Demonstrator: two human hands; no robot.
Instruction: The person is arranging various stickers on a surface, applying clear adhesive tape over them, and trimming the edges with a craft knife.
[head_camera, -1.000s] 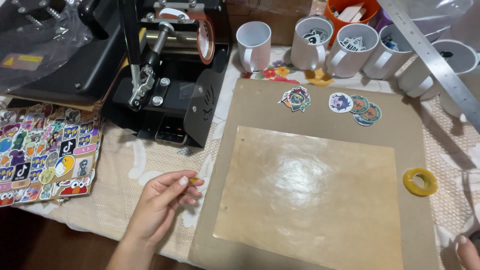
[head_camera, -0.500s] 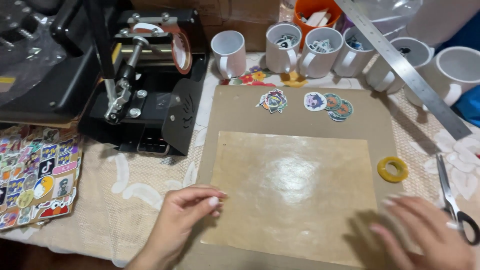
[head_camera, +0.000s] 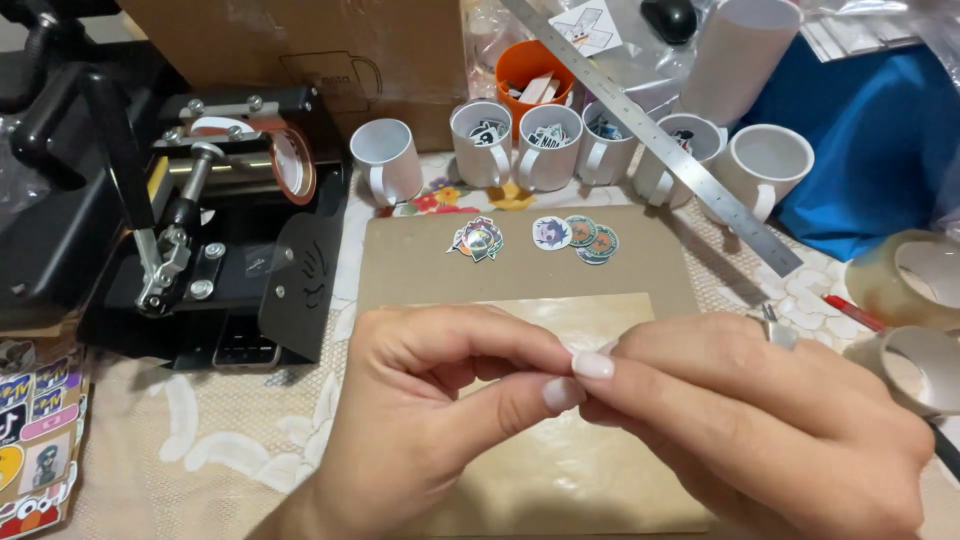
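My left hand (head_camera: 430, 400) and my right hand (head_camera: 760, 420) meet low in the middle of the head view. Their thumbs and forefingers are pinched together tip to tip, and nothing shows between the fingertips. There is a ring on my right hand. Both hands hover over a glossy tan sheet (head_camera: 560, 480) that lies on a brown board (head_camera: 420, 260). Round and shaped stickers (head_camera: 477, 239) lie on the far part of the board, with a second cluster of stickers (head_camera: 578, 237) beside them.
A black mug heat press (head_camera: 220, 230) stands at the left. Several white mugs (head_camera: 385, 160) line the back, with an orange cup (head_camera: 533, 70) behind. A steel ruler (head_camera: 660, 135) lies across them. Tape rolls (head_camera: 905, 280) and a red pen (head_camera: 850, 312) sit right; a sticker sheet (head_camera: 35, 440) lies lower left.
Both hands have lifted off the glossy sheet and come together in the centre, fingertips pinched. The view has tilted up and moved closer to the table.
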